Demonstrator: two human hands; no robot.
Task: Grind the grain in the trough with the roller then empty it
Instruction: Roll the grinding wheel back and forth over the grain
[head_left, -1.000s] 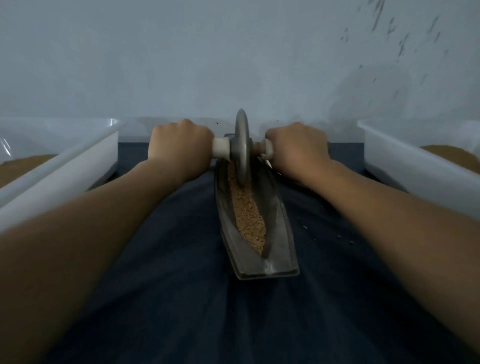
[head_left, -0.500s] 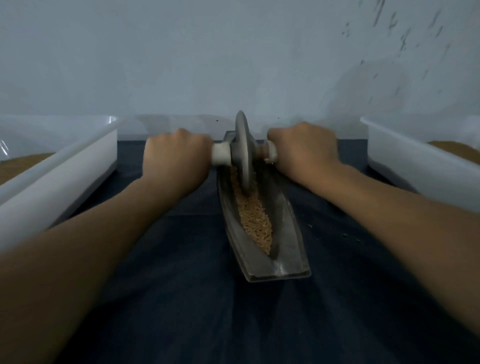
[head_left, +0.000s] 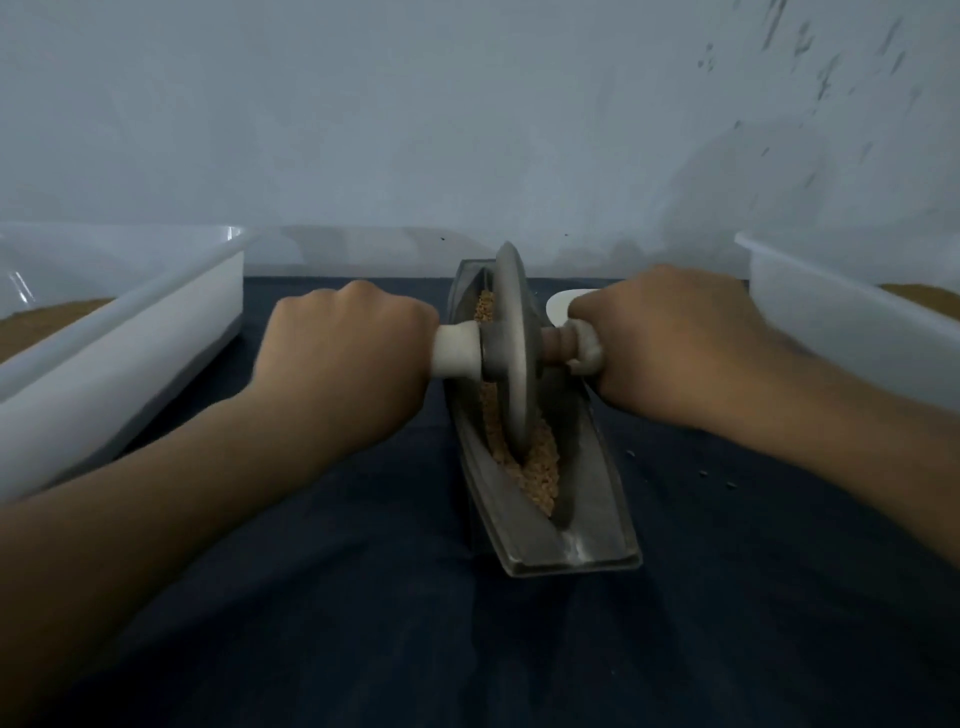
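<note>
Item: trough (head_left: 605, 493). Long, narrow, boat-shaped, grey metal, with a V-shaped channel. It lies lengthwise at the centre of the desk, the blunt near end towards the person and the far end close to the wall (head_left: 467, 114).

Contents: grain (head_left: 543, 475). Tan and coarse, lying along the channel. Most of it shows at the near half, and a little shows beyond the disc.

Tool: roller (head_left: 511, 358). A grey metal disc on a cross axle, standing upright on edge in the channel about mid-length, its lower rim sunk in the grain.

Left hand (head_left: 348, 358): the grip is clenched round the pale left handle, knuckles up, forearm stretched over the cloth.

Right hand (head_left: 670, 343): the grip is clenched round the right handle, and only a brown spindle and a pale collar show beside the disc.

Surface: dark blue cloth (head_left: 519, 649) covering the desk under the trough. A few small specks (head_left: 717, 475) lie right of the trough.

Surroundings: left tub (head_left: 130, 353), white plastic, holding tan material, well apart from the trough. Right tub (head_left: 841, 322), the same kind and the same fill. A small white object (head_left: 561, 306) sits just beyond the right hand; what it is cannot be told.
</note>
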